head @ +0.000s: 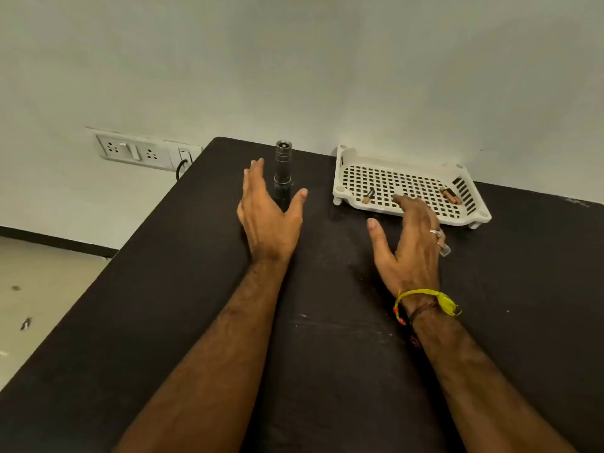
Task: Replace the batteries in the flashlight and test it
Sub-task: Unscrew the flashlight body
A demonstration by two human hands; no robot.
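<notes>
A dark metal flashlight (282, 171) stands upright on the black table (327, 322) near its far edge. My left hand (269, 217) is open around its lower part, fingers to its left and thumb to its right, with a gap on both sides. A white perforated tray (349, 158) stands to the right. Inside it lie one battery (368, 195) at the front left and two copper-topped batteries (450, 195) at the right end. My right hand (411, 243) hovers open over the tray's front edge, holding nothing.
A wall socket plate (143, 152) with a plugged-in black cable (180, 168) sits on the wall left of the table. The table's left edge drops to a pale floor (39, 305). The wall runs directly behind the flashlight and tray.
</notes>
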